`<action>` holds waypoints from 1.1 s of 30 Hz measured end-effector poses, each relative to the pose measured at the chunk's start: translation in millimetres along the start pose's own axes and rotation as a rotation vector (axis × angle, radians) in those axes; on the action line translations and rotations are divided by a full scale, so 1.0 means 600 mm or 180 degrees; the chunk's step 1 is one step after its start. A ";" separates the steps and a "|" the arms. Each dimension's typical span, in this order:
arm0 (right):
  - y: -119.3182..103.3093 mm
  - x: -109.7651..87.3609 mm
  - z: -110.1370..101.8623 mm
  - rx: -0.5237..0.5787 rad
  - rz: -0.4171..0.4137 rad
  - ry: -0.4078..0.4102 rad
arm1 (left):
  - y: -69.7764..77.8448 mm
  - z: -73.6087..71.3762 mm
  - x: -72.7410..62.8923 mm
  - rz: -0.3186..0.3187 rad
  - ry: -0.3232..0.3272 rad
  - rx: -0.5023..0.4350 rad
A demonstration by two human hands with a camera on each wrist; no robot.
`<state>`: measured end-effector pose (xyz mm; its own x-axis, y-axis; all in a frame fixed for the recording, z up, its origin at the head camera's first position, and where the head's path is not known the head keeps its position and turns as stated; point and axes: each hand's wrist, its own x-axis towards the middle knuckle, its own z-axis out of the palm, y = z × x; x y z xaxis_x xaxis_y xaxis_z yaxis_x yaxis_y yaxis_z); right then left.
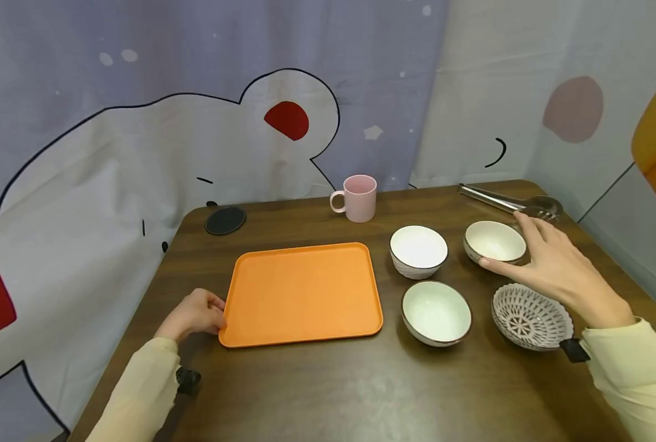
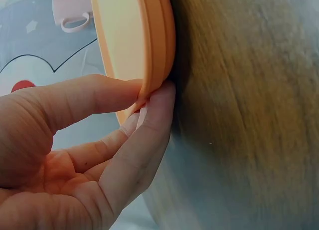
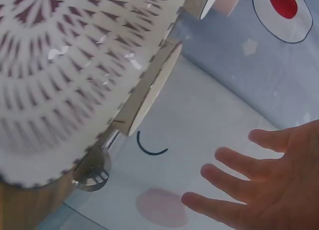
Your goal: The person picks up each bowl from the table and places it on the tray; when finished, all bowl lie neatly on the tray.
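Note:
An orange tray lies on the wooden table. My left hand pinches its left rim, the thumb on the upper side and the fingers underneath, as the left wrist view shows. Over the right side of the table, my right hand hovers with spread fingers and holds nothing. Its thumb and fingertips overlap a cream bowl in the head view. Below that hand stands a bowl with a grey petal pattern, large in the right wrist view.
Between the tray and the right-hand bowls stand a white bowl and a pale green bowl. A pink mug is at the back, metal tongs at the back right, a black round coaster at the back left. A printed curtain hangs behind.

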<state>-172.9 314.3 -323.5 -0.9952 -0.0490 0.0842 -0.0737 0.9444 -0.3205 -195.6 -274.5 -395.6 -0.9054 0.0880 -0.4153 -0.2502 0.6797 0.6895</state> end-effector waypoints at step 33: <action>0.089 -0.103 0.079 0.0230 -0.0029 -0.0384 | -0.003 0.000 -0.002 -0.0039 -0.0008 -0.0087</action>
<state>-118.5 352.4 -390.6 -0.9946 -0.1003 -0.0254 -0.0827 0.9180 -0.3878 -194.4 -275.8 -396.1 -0.9014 0.0814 -0.4253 -0.2708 0.6605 0.7003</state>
